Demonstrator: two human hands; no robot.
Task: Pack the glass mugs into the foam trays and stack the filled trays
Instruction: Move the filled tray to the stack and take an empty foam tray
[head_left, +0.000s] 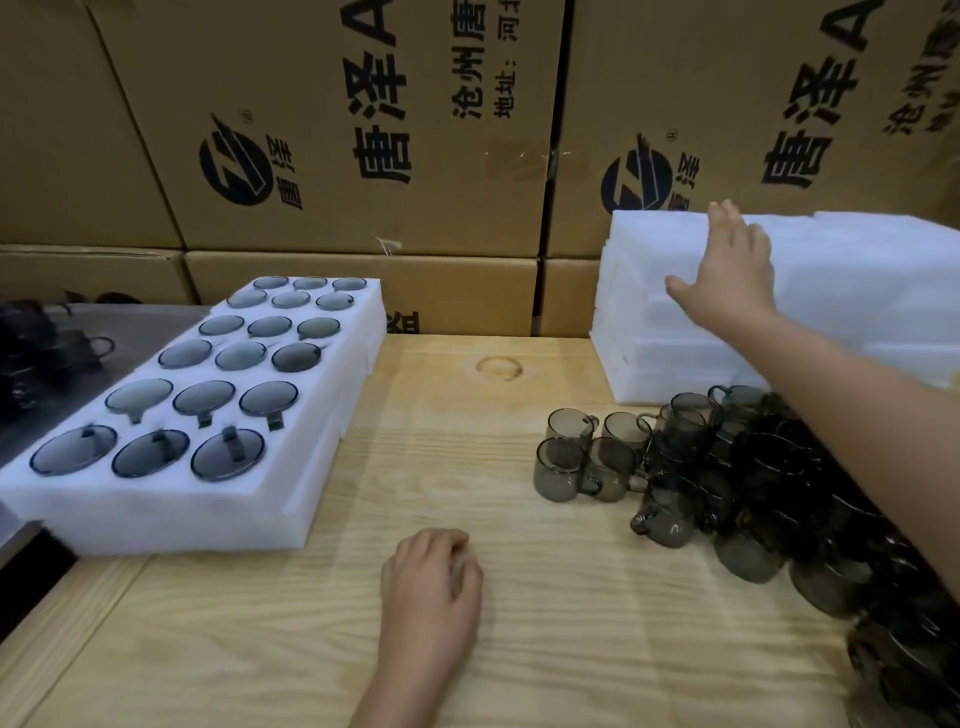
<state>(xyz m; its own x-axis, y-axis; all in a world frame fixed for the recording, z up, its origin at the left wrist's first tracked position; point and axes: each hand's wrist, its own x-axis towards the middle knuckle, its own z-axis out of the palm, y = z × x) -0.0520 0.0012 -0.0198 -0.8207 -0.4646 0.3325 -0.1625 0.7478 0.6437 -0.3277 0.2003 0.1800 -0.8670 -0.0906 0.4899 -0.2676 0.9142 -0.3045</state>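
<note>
Leftmost, a white foam tray (311, 499), soft-edged and spongy, lies on a pale, grained wooden table (519, 649); its eighteen round pockets, in rows of three, each hold a smoky glass mug (291, 357). Beside its near corner the left hand (431, 577) rests on the wood, fingers loosely curled, grasping nothing. Further right, loose mugs (727, 493) of the same tinted glass crowd together, small handles jutting. Above them the right hand (732, 280) lies flat with fingers extended and thumb spread against a stack of empty foam trays (857, 291), gripping nothing. Printed cardboard boxes (311, 130) wall the back.
</note>
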